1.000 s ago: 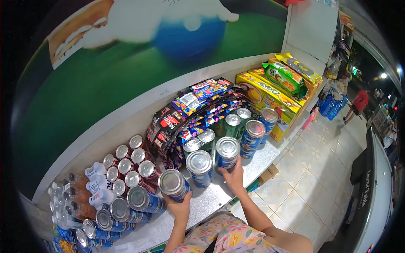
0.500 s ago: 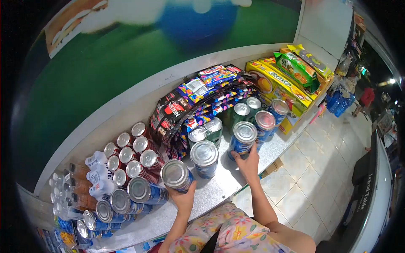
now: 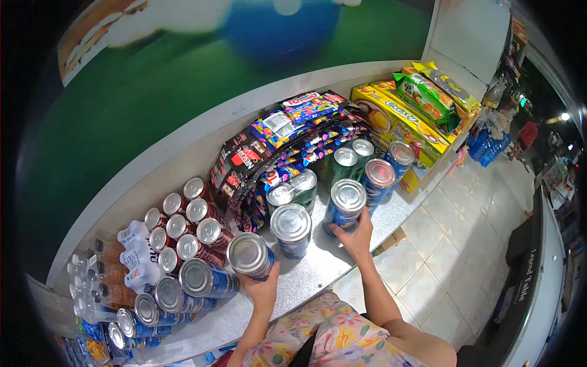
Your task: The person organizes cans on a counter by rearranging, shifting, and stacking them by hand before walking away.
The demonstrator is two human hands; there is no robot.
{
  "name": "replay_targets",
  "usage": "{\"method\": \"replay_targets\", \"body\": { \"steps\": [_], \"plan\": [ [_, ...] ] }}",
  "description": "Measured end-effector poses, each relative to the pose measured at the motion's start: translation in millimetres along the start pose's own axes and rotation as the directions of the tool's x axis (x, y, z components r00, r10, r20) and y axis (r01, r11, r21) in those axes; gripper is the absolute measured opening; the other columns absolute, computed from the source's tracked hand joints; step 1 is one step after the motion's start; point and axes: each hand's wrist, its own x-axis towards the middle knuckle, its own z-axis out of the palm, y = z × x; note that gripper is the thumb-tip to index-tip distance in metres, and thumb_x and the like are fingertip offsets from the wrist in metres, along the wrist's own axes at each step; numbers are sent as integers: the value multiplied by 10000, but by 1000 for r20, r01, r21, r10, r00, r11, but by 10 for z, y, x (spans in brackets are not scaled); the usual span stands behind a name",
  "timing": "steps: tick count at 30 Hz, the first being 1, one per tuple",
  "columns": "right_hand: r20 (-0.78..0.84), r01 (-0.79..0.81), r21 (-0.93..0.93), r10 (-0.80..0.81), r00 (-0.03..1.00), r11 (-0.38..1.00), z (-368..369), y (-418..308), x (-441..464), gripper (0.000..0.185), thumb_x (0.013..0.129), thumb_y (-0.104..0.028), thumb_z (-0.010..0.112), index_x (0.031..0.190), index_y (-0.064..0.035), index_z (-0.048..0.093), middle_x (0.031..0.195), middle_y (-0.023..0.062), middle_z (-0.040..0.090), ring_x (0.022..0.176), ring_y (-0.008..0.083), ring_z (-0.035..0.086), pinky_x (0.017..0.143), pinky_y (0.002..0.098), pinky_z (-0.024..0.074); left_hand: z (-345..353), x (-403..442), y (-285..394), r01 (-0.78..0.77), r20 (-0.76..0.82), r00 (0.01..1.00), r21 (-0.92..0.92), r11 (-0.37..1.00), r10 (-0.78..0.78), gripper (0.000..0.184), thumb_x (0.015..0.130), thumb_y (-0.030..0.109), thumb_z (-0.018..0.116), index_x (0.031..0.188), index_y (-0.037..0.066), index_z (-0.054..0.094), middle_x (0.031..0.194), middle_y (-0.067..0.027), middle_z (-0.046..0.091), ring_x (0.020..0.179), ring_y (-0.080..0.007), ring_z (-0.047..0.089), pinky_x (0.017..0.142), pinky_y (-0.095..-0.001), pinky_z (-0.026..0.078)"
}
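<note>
My left hand (image 3: 262, 287) is wrapped around the near side of a large blue can (image 3: 262, 266) with a silver lid. Another blue can (image 3: 342, 219) is in my right hand (image 3: 358, 237), the thumb and fingers around its lower part. Between these two stands a third blue can (image 3: 292, 244), touched by neither hand. Just behind it are green cans (image 3: 302, 189). Beyond my right hand, a blue can with a reddish lid (image 3: 378, 183) stands beside another blue can (image 3: 400, 158).
Left of my hands stand red cans (image 3: 211, 235), blue cans (image 3: 202, 281), white bottles (image 3: 140, 263) and clear bottles (image 3: 110, 287). Coffee packets (image 3: 244, 156) lean at the back. Yellow boxes (image 3: 403, 119) fill the right end. The white shelf (image 3: 306, 278) drops to a tiled floor.
The view has shifted slightly. The can in my right hand has moved a little toward the shelf's front edge, away from the reddish-lidded can. My left hand stays on its can.
</note>
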Motion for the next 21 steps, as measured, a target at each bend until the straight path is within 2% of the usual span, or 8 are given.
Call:
{"method": "replay_targets", "body": {
  "steps": [3,6,10,13,15,16,19,21],
  "plan": [
    [-52,52,-7,-52,997,999,1,-43,-35,799,593,-334,845,1215,9,481,1127,205,574,1048,358,554,920,414,427,5,-5,1,-3,-2,1000,-12,1000,3,872,638,129,841,1334,-51,348,1266,-190,489,1176,-288,489,1034,-383,332],
    [-280,279,-41,-279,919,959,-72,-238,-79,736,676,-362,799,1218,18,477,1114,196,556,1039,356,528,921,422,413,2,12,75,36,22,999,-70,997,-35,860,648,121,834,1337,-45,346,1262,-181,489,1172,-278,488,1032,-378,330],
    [-182,442,-46,-442,878,896,-161,-640,-199,670,781,-451,708,1193,25,479,1107,190,543,1030,346,511,901,430,407,-12,-13,-8,26,14,1000,-83,996,-25,843,654,122,828,1334,-37,356,1266,-174,487,1169,-270,490,1026,-371,337],
    [-146,439,144,-420,896,887,-37,-792,-359,612,759,-289,762,1197,32,479,1152,195,536,1052,347,511,908,443,411,-35,-11,-8,14,2,1000,0,1000,-14,834,656,126,825,1332,-35,364,1268,-172,488,1157,-270,498,1017,-369,349],
    [-23,365,238,-370,929,900,109,-770,-503,652,736,-207,776,1247,37,451,1204,203,513,1089,365,505,944,439,399,-75,-32,-183,56,23,998,49,997,-57,830,658,133,825,1330,-36,367,1262,-173,493,1142,-274,509,1008,-369,361],
    [39,293,237,-311,950,926,189,-821,-548,710,736,-201,772,1300,27,407,1235,210,497,1118,373,495,964,428,390,-74,-34,-301,99,25,995,-30,995,-98,822,673,116,815,1341,-36,359,1262,-172,495,1119,-269,517,999,-368,370],
    [258,12,285,-89,962,958,371,-890,-638,884,721,-170,767,1428,-17,259,1313,239,450,1207,397,453,1015,414,364,-5,-19,124,215,-4,976,-136,967,-218,819,689,88,801,1358,-35,344,1267,-165,496,1100,-254,523,990,-361,379],
    [288,5,240,-77,955,971,413,-810,-635,925,706,-160,771,1444,-31,227,1331,255,434,1230,409,434,1025,425,359,20,-33,175,167,11,986,-141,976,-167,830,699,64,788,1379,-30,320,1292,-163,476,1120,-241,506,994,-356,374]
  ]
}}
